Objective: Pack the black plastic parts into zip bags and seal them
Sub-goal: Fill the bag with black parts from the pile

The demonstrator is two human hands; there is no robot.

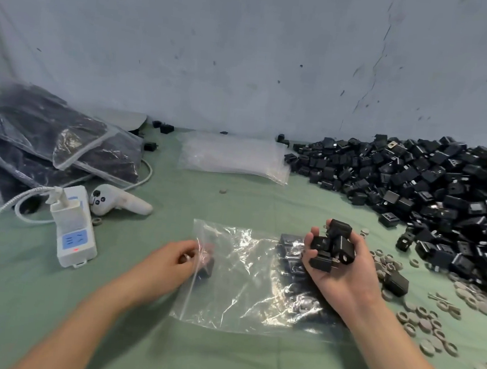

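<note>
Head view shows the left hand pinching the mouth edge of the zip bag while the right hand, curled round a handful of black parts, hovers over the bag's closed end, so the mouth should probably be lifted wide before tipping them in, with the pile waiting right of the bag.

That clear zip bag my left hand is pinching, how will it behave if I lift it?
Probably floppy: the zip bag is thin, wrinkled film lying flat. It would likely sag at its right end, where black parts already sit inside. Its glossy sheen suggests a pinch by the left hand might slip.
</note>
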